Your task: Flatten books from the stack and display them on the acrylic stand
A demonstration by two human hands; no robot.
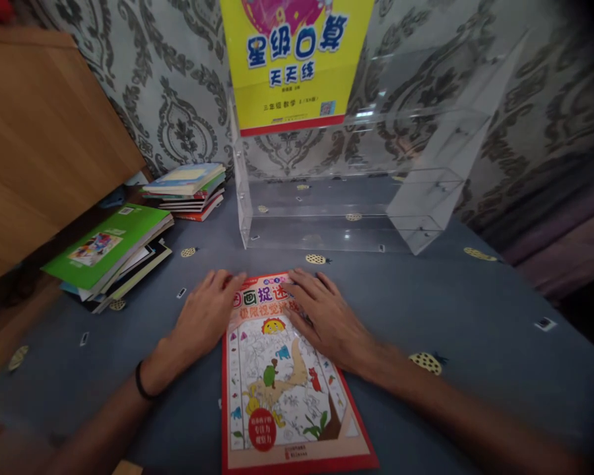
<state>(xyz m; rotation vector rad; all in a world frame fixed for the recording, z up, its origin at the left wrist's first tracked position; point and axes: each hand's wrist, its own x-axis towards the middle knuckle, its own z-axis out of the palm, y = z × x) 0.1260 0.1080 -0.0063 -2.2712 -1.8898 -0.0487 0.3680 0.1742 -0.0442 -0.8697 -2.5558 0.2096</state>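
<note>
A red-bordered picture book lies flat on the table, its cover showing cartoon animals and Chinese lettering. My left hand rests at its upper left edge, fingertips at the top corner, slightly blurred. Across the upper right part of the cover lies my right hand, fingers spread, hiding some of the title. Neither hand is closed round the book. Behind them stands a clear acrylic book rack with several tiers. In its top tier, on the left, a yellow workbook stands upright, cut off by the top of the view.
On the left, a green book tops a stack of books. Farther back is another book pile. A wooden panel rises at far left. The table has a grey-blue cloth with pineapple prints, and patterned wallpaper stands behind.
</note>
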